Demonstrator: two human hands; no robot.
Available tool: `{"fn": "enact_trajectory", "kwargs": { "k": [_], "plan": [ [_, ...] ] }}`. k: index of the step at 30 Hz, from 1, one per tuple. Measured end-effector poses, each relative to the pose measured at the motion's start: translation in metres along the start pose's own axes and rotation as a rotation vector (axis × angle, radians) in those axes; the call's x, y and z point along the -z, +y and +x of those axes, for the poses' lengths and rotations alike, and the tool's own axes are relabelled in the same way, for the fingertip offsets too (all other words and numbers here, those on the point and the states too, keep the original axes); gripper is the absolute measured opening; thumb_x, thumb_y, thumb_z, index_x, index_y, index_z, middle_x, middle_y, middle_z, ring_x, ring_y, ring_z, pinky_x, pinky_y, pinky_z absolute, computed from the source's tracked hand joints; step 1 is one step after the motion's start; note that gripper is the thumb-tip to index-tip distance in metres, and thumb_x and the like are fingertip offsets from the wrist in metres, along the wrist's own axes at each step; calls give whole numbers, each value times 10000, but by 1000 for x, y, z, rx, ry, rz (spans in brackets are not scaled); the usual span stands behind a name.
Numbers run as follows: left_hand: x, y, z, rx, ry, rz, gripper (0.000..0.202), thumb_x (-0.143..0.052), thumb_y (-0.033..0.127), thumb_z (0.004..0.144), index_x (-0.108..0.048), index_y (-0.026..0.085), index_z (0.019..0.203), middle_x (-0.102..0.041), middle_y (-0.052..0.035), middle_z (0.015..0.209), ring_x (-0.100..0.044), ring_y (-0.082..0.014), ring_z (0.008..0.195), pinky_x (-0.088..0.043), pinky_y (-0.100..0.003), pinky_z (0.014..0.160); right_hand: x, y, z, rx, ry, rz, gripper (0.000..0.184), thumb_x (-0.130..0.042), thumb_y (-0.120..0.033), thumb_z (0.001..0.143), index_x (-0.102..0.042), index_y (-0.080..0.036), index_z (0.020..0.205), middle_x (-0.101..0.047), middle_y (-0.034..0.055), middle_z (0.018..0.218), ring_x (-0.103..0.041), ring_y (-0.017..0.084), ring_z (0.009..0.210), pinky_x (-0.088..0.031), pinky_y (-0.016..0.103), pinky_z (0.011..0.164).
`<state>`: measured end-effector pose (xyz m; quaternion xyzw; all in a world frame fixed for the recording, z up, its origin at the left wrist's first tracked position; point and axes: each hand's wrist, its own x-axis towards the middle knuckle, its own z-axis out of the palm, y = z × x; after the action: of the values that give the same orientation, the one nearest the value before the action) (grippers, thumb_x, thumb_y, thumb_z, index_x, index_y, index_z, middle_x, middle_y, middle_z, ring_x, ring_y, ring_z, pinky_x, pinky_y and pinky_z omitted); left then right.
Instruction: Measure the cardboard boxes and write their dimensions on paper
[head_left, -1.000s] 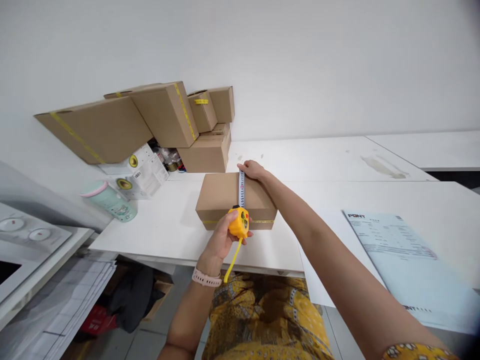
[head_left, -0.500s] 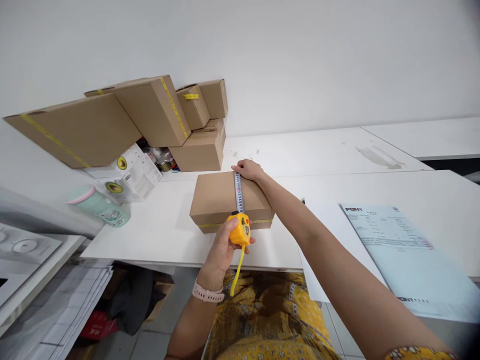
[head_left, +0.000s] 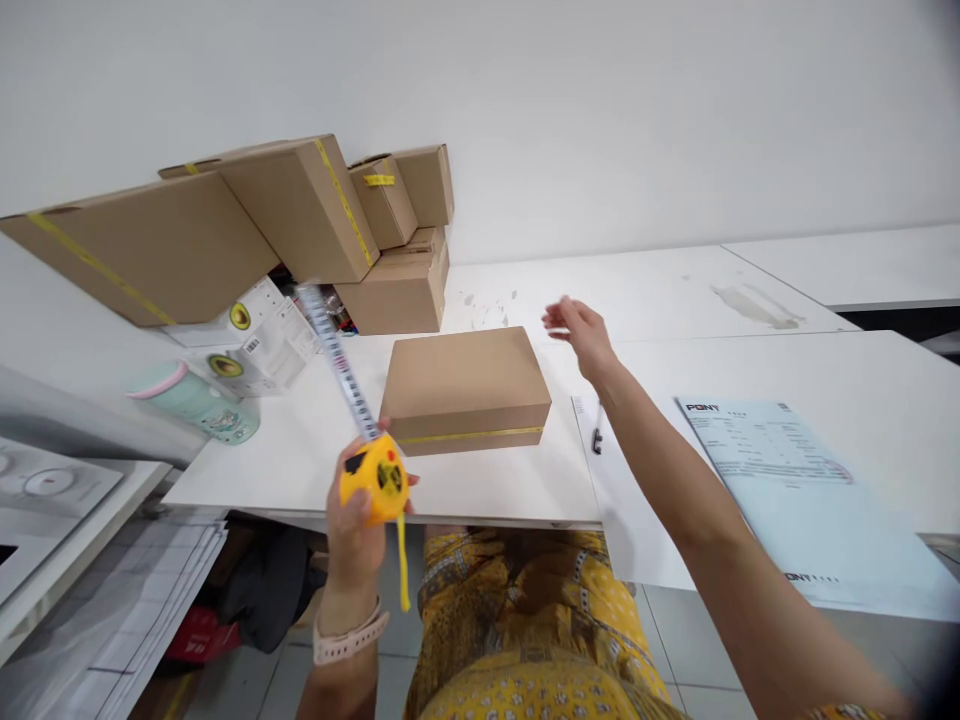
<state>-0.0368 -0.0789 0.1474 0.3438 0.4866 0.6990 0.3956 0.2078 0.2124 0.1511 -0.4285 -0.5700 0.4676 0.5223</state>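
Observation:
My left hand (head_left: 356, 520) is closed round a yellow tape measure (head_left: 379, 478), in front of the near left corner of a closed cardboard box (head_left: 465, 380). Its metal blade (head_left: 341, 365) sticks out up and to the left, slightly blurred, and a yellow wrist strap hangs below the case. My right hand (head_left: 579, 330) is in the air past the box's right side. Its fingers are loosely bent and a little apart, with nothing in them. The box lies flat on the white table (head_left: 487, 485), a yellow strip of tape along its near side.
Taped cardboard boxes (head_left: 285, 210) are stacked at the back left, above white avocado-printed boxes (head_left: 262, 340). A mint tumbler (head_left: 199, 400) lies near the left edge. On the right are white paper (head_left: 626, 520), a dark pen (head_left: 597, 440) and a pale blue document sleeve (head_left: 817, 500).
The tape measure has come off the box top and moved left in my left hand, blade still out. My right hand has let go of the blade's end and moved right.

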Motion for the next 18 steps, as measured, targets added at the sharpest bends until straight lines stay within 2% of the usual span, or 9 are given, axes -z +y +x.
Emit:
{"fn": "enact_trajectory", "kwargs": {
  "k": [2, 4, 6, 8, 10, 14, 16, 18],
  "plan": [
    [24, -9, 8, -41, 82, 36, 492, -766, 444, 676, -594, 303, 1114, -504, -70, 1470, -708, -200, 723, -542, -288, 456, 23, 18, -36, -93, 4, -50, 558, -488, -727, 887, -636, -207, 1029, -670, 86, 975, -621, 185, 878, -523, 307, 760],
    [42, -24, 21, -1, 93, 32, 494, -759, 436, 668, -579, 278, 1100, -573, -76, 1362, -708, -194, 683, -523, -275, 441, 32, 35, -72, -135, -75, -100, 627, -415, -735, 912, -601, -237, 1245, -656, 73, 1008, -615, 185, 876, -529, 311, 752],
    [50, -35, 34, 68, 51, 19, 499, -737, 454, 671, -567, 252, 1094, -640, -70, 1191, -706, -202, 644, -504, -271, 427, 30, 43, -100, -117, -200, -116, 676, -334, -714, 949, -467, -278, 1449, -640, 61, 1040, -611, 184, 891, -533, 325, 796],
    [51, -38, 43, 109, 2, 22, 499, -714, 474, 673, -568, 233, 1084, -663, -52, 1032, -702, -214, 619, -489, -266, 416, 23, 38, -115, -57, -285, -141, 675, -334, -688, 959, -413, -297, 1504, -626, 62, 1076, -603, 189, 895, -530, 336, 818],
    [48, -29, 48, 99, -33, 27, 490, -700, 483, 674, -582, 221, 1071, -671, -50, 960, -702, -225, 616, -467, -253, 393, 17, 21, -119, 10, -285, -199, 639, -432, -669, 936, -486, -301, 1455, -621, 62, 1063, -587, 197, 879, -520, 338, 795],
    [33, 1, 53, 38, -120, 7, 500, -706, 473, 668, -610, 213, 1084, -687, -97, 1105, -702, -225, 628, -440, -240, 350, 18, -19, -107, 40, -126, -331, 497, -602, -642, 860, -653, -298, 1215, -618, 42, 910, -563, 209, 825, -480, 327, 713],
    [23, 9, 54, 34, -142, 37, 502, -715, 455, 669, -608, 218, 1098, -683, -89, 1109, -694, -213, 616, -443, -241, 350, 20, -31, -101, 49, -58, -368, 432, -610, -642, 854, -686, -285, 1085, -621, 53, 947, -574, 220, 863, -476, 328, 711],
    [13, 12, 50, 20, -120, 78, 482, -719, 439, 682, -599, 234, 1102, -678, -72, 1090, -691, -206, 627, -451, -241, 367, 19, -34, -97, 98, -1, -388, 395, -620, -631, 853, -695, -271, 997, -608, 76, 1068, -578, 242, 978, -487, 343, 765]
  ]
}}
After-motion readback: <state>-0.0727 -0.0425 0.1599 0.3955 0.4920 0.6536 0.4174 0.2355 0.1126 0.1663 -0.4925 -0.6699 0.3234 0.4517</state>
